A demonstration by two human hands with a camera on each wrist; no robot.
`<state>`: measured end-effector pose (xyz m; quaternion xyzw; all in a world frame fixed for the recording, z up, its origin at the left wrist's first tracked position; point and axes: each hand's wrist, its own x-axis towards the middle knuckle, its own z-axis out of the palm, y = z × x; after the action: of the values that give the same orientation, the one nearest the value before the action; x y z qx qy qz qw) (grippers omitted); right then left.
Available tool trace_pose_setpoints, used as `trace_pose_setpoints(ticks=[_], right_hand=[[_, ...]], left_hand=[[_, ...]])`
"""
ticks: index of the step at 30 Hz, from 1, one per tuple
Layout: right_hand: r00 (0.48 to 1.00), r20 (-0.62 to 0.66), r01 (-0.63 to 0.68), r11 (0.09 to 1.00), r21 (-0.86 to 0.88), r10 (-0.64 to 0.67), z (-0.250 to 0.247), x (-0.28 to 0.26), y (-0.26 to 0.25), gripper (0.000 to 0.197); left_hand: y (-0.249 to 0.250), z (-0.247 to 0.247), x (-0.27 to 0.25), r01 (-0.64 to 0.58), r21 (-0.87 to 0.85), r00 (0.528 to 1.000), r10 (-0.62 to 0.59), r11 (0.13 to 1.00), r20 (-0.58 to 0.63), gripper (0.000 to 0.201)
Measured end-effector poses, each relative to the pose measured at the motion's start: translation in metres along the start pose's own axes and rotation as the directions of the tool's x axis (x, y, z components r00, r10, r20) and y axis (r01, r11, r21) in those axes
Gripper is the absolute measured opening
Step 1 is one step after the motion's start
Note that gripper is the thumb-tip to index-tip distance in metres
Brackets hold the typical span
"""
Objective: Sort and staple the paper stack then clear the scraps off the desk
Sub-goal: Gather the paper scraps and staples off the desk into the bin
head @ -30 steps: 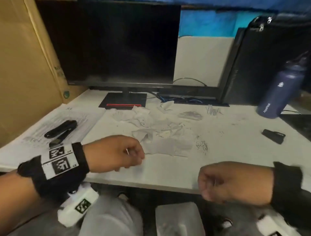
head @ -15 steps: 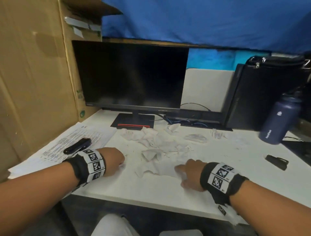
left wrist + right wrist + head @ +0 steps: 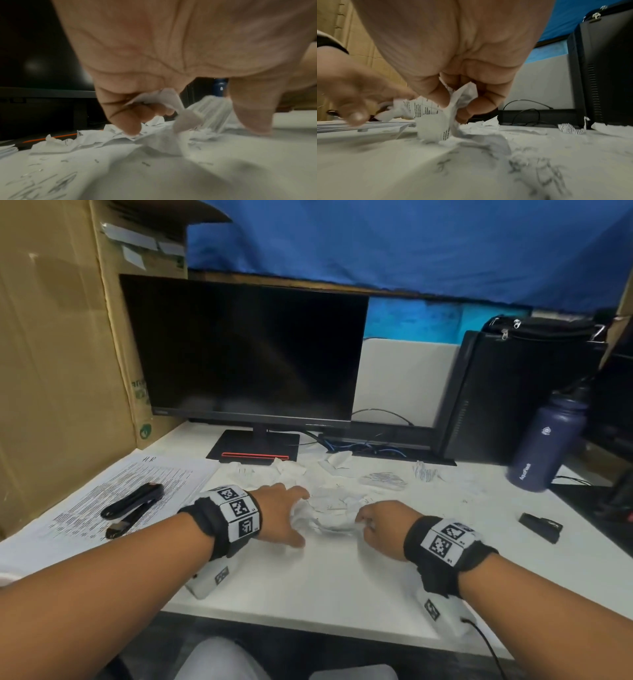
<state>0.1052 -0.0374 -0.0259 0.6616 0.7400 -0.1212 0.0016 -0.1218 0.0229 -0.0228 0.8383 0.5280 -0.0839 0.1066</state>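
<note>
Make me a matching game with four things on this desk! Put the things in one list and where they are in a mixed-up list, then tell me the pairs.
Things:
1. stapler
2. water bottle
3. crumpled scraps
4. monitor

Places:
A. between the left hand and the right hand
B. at the back of the desk, on a black stand
C. lying on the printed paper stack
D. at the desk's right side, beside the black computer tower

Pairs: 1-C, 2-D, 3-A, 4-B
</note>
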Motion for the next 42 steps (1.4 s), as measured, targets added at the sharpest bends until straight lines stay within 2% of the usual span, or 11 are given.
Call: trace_pose_setpoints(ticks=[3,10,18,23,27,29,32,34,36,38,42], right_hand=[[0.996,-0.084,-0.003,1.0,0.023,0.005,-0.016,0.006,0.003,0.026],[0.951,-0.291,-0.04,0.977,0.211,0.102,-0.048,0.023,0.024,0.028],[0.903,-0.344,-0.12,0.919,0.376,0.258,-0.07,0.029,0.056,0.039],[0.835,-0.393,-0.181,0.867,0.464,0.385,-0.082,0.043,0.1,0.015],[0.788,-0.407,-0.22,0.828,0.516,0.462,-0.09,0.073,0.135,0.015],[0.78,-0.385,-0.233,0.799,0.554,0.494,-0.091,0.088,0.148,0.019],[0.796,-0.319,-0.279,0.779,0.561,0.515,-0.091,0.111,0.165,0.014],[0.835,-0.253,-0.357,0.83,0.428,0.489,-0.086,0.126,0.175,0.023],[0.858,-0.183,-0.443,0.873,0.205,0.479,-0.076,0.137,0.185,0.031],[0.86,-0.145,-0.485,0.872,0.071,0.49,-0.065,0.147,0.192,0.035],[0.807,-0.053,-0.583,0.808,0.083,0.588,-0.054,0.158,0.202,0.061]], left_hand=[[-0.001,0.009,0.011,0.064,0.129,0.998,-0.067,0.99,0.02,0.098],[-0.011,0.018,0.021,0.007,0.117,1.0,-0.005,0.993,-0.021,0.031],[-0.02,0.011,0.03,-0.077,0.005,0.99,0.077,0.997,-0.117,0.019],[-0.042,-0.03,0.035,-0.027,-0.339,0.929,-0.102,0.94,-0.356,0.02],[-0.076,-0.051,0.061,0.12,-0.427,0.869,-0.303,0.896,-0.392,0.01],[-0.098,-0.054,0.078,0.184,-0.428,0.854,-0.359,0.885,-0.376,0.009],[-0.119,-0.055,0.1,0.264,-0.36,0.891,-0.37,0.895,-0.264,0.024],[-0.122,-0.055,0.112,0.325,-0.24,0.911,-0.371,0.915,-0.18,0.025],[-0.119,-0.051,0.119,0.398,-0.088,0.908,-0.406,0.913,-0.106,0.043],[-0.124,-0.044,0.127,0.417,0.012,0.908,-0.417,0.909,-0.033,0.059],[-0.132,-0.024,0.136,0.433,0.019,0.901,-0.433,0.901,0.008,0.065]])
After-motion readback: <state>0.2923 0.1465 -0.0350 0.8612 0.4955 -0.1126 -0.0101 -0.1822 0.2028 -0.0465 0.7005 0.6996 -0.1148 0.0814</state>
